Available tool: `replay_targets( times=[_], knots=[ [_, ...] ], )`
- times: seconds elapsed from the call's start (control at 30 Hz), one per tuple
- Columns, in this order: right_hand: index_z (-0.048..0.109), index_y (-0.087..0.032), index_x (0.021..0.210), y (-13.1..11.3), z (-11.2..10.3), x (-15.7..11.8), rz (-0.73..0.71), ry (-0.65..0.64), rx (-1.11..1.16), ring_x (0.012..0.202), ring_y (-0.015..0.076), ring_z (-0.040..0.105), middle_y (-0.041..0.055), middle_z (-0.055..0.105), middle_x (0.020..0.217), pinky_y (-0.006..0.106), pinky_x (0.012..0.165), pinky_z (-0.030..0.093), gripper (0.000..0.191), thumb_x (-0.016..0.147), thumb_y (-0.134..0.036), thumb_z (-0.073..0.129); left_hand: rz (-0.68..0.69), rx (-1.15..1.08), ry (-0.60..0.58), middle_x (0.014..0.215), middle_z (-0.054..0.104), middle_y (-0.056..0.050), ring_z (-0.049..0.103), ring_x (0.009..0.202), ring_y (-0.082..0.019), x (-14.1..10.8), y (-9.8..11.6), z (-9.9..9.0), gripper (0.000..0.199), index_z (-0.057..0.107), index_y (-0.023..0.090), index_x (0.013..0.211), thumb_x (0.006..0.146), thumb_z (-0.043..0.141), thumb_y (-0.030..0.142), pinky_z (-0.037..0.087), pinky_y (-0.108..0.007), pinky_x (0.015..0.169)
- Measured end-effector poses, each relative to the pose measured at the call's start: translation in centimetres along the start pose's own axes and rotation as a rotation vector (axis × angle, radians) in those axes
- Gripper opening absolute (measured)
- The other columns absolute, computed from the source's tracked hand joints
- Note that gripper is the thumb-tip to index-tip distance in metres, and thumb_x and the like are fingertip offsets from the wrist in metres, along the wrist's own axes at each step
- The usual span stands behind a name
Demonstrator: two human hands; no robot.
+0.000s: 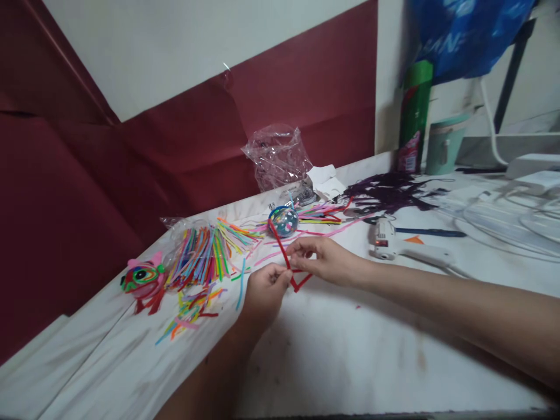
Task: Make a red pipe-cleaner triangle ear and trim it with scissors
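Note:
Both hands work on a bent red pipe cleaner (280, 244) above the white table. My left hand (268, 290) pinches it near a sharp bend between thumb and forefinger. From the right, my right hand (321, 259) closes its fingers on the same pipe cleaner, a little higher up. One straight length points up and to the left; a folded part hangs in a V below the hands. Just beyond the pipe cleaner's upper end lies a dark blue ball with white spots (286, 224). Many colourful pipe cleaners (201, 256) lie bundled to the left.
A pink and green pipe-cleaner figure (144, 283) stands at the left, near short cut pieces (188, 312). At right lie a white glue gun (387, 242), dark purple strands (387, 189) and cables. A green can (415, 116) and a mint cup (444, 146) stand behind.

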State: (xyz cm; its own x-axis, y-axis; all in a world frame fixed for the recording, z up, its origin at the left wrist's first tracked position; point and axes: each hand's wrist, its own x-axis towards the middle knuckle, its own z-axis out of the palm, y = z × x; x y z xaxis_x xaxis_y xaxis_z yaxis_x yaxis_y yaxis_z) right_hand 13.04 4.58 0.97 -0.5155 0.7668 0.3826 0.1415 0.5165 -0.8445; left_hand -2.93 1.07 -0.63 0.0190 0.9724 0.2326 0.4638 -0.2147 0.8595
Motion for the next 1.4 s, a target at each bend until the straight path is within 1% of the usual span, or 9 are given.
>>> replay_targets(
  times=[0.07, 0.2, 0.3, 0.43, 0.57, 0.77, 1.0, 1.27, 1.4],
  knots=[
    [0.057, -0.014, 0.075, 0.1, 0.1, 0.0, 0.022, -0.018, 0.012, 0.062, 0.0116, 0.050, 0.0004, 0.058, 0.067, 0.024, 0.060, 0.040, 0.010, 0.072, -0.024, 0.055, -0.017, -0.046, 0.012, 0.047, 0.044, 0.005, 0.036, 0.045, -0.008, 0.1, -0.2, 0.0, 0.018, 0.054, 0.016, 0.056, 0.069, 0.054, 0.029, 0.028, -0.020, 0.046],
    [0.052, -0.015, 0.064, 0.6, 0.4, 0.0, 0.080, -0.063, 0.088, 0.057, 0.0103, 0.048, -0.0010, 0.054, 0.061, 0.023, 0.055, 0.037, 0.016, 0.072, -0.029, 0.054, -0.029, -0.087, -0.061, 0.049, 0.049, 0.004, 0.039, 0.048, -0.009, 0.1, -0.2, 0.1, 0.017, 0.054, 0.015, 0.056, 0.068, 0.054, 0.028, 0.031, -0.021, 0.049],
    [0.050, -0.015, 0.065, 0.7, 0.5, 0.0, 0.110, -0.085, 0.174, 0.054, 0.0091, 0.047, -0.0020, 0.052, 0.060, 0.022, 0.054, 0.036, 0.016, 0.071, -0.029, 0.054, -0.056, -0.117, -0.064, 0.049, 0.051, 0.003, 0.041, 0.048, -0.009, 0.2, -0.4, 0.1, 0.017, 0.055, 0.015, 0.056, 0.068, 0.055, 0.027, 0.031, -0.021, 0.050],
    [0.052, -0.015, 0.065, 0.6, 0.6, 0.0, 0.134, -0.087, 0.193, 0.053, 0.0084, 0.047, -0.0028, 0.053, 0.058, 0.022, 0.053, 0.035, 0.013, 0.069, -0.026, 0.057, -0.058, -0.166, -0.050, 0.048, 0.050, 0.003, 0.039, 0.047, -0.009, 0.6, -1.0, -0.1, 0.019, 0.055, 0.015, 0.055, 0.069, 0.055, 0.029, 0.030, -0.022, 0.050],
    [0.053, -0.015, 0.064, 0.5, 0.7, 0.0, 0.137, -0.049, 0.223, 0.051, 0.0087, 0.049, -0.0033, 0.054, 0.056, 0.022, 0.052, 0.036, 0.014, 0.069, -0.026, 0.058, -0.047, -0.196, -0.089, 0.051, 0.053, 0.002, 0.042, 0.049, -0.009, 0.7, -1.1, -0.2, 0.018, 0.056, 0.015, 0.056, 0.070, 0.054, 0.026, 0.032, -0.022, 0.052],
    [0.054, -0.014, 0.071, 0.8, 0.8, 0.0, 0.155, -0.101, 0.315, 0.061, 0.0127, 0.058, 0.0005, 0.062, 0.064, 0.026, 0.059, 0.043, 0.017, 0.069, -0.030, 0.060, -0.041, -0.203, -0.119, 0.051, 0.055, 0.002, 0.042, 0.048, -0.009, 0.5, -0.8, -0.4, 0.017, 0.057, 0.014, 0.055, 0.069, 0.055, 0.024, 0.032, -0.022, 0.052],
    [0.053, -0.014, 0.070, 1.1, 0.5, 0.1, 0.155, -0.101, 0.330, 0.057, 0.0121, 0.057, -0.0008, 0.061, 0.059, 0.026, 0.056, 0.042, 0.019, 0.069, -0.031, 0.060, -0.063, -0.366, -0.201, 0.055, 0.058, -0.001, 0.052, 0.056, -0.012, 0.4, -0.9, -0.3, 0.018, 0.057, 0.013, 0.059, 0.070, 0.054, 0.027, 0.039, -0.025, 0.059],
    [0.054, -0.014, 0.070, 1.2, 0.6, 0.1, 0.176, -0.103, 0.338, 0.061, 0.0136, 0.060, 0.0009, 0.063, 0.062, 0.028, 0.059, 0.044, 0.021, 0.067, -0.033, 0.062, -0.048, -0.242, -0.177, 0.055, 0.058, 0.000, 0.047, 0.053, -0.010, 0.5, -0.7, -0.4, 0.017, 0.060, 0.013, 0.060, 0.071, 0.054, 0.025, 0.036, -0.023, 0.056],
    [0.054, -0.014, 0.069, 1.3, 0.7, 0.1, 0.173, -0.088, 0.304, 0.057, 0.0116, 0.056, -0.0006, 0.060, 0.061, 0.026, 0.057, 0.042, 0.018, 0.068, -0.031, 0.061, -0.075, -0.143, -0.114, 0.052, 0.055, 0.001, 0.044, 0.049, -0.009, 0.2, -0.1, -0.3, 0.016, 0.060, 0.014, 0.057, 0.068, 0.054, 0.024, 0.033, -0.022, 0.052]
  ],
)
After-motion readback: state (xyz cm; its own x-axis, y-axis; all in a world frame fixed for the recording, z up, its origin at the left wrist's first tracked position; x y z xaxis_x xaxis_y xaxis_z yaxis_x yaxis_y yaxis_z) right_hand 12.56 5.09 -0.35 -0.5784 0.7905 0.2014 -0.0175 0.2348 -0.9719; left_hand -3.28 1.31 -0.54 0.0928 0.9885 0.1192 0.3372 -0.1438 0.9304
